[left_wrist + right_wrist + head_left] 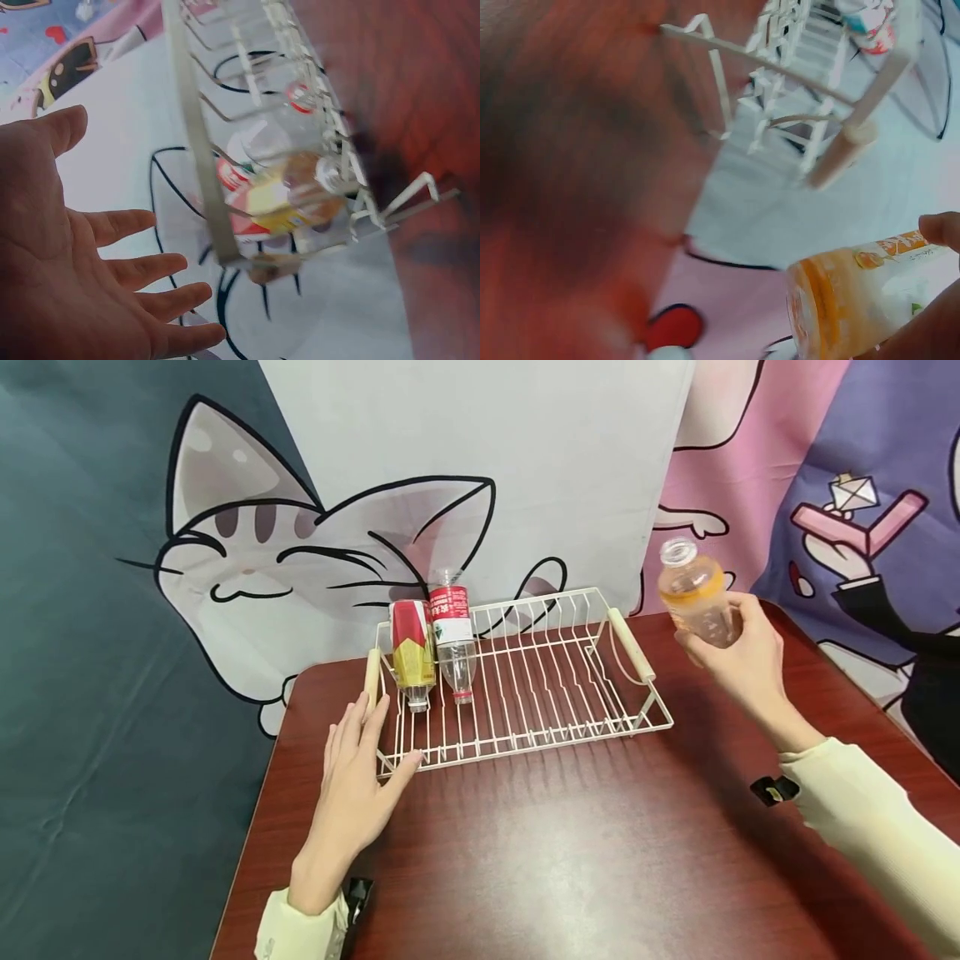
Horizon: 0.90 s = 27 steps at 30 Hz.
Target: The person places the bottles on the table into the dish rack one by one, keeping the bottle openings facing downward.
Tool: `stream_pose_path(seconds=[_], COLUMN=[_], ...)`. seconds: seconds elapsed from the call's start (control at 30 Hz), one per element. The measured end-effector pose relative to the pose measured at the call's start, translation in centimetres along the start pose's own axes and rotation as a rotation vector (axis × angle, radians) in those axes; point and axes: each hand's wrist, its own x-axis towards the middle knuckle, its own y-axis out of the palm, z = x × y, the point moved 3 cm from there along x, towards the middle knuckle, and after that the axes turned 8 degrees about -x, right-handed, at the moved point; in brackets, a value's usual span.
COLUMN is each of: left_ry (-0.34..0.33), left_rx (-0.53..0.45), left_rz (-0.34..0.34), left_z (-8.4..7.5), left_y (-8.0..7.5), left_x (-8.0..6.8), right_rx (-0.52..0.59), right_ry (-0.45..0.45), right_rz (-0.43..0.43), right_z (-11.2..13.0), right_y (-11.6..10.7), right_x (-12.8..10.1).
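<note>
Mid-carry: right hand (738, 647) wrapped around orange-labelled clear plastic bottle (696, 595), aloft at rack's three o'clock. Left hand (358, 774), fingers flat, steadying white wire dish rack (525, 681). Next, probably: lowering into free slots.

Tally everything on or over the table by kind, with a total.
Bottles: 3, two in the rack (red-and-yellow label, red-and-white label) and an orange one in the right hand
Rack: 1
Total: 4
</note>
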Motion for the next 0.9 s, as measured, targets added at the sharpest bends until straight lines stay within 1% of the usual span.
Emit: stream_pose_path(seconds=[0.1, 0.23, 0.37, 0.47, 0.73, 0.8, 0.9], left_ry=[0.041, 0.085, 0.126, 0.157, 0.294, 0.306, 0.31], left_rx=[0.002, 0.003, -0.015, -0.037, -0.05, -0.054, -0.068], left_rz=[-0.012, -0.024, -0.019, -0.004, 0.075, 0.094, 0.118], left_z=[-1.0, -2.4, -3.8, -4.8, -7.0, -7.4, -8.0], left_y=[0.0, 0.0, 0.4, 0.9, 2.8, 3.3, 3.9], left_x=[0.1, 0.2, 0.4, 0.5, 0.7, 0.7, 0.8], right_rx=[0.029, 0.039, 0.026, -0.006, -0.087, -0.11, -0.148], right_ry=[-0.123, -0.302, -0.49, -0.612, -0.862, -0.917, -0.979], right_rz=[-0.026, -0.019, -0.007, -0.008, 0.005, 0.013, 0.034], right_z=[2.0, 4.3, 6.1, 7.2, 10.0, 10.8, 11.7], right_y=[-0.4, -0.6, -0.6, -0.4, 0.0, 0.2, 0.5], right_x=[-0.5, -1.3, -2.0, -2.7, -5.2, -5.9, -6.8])
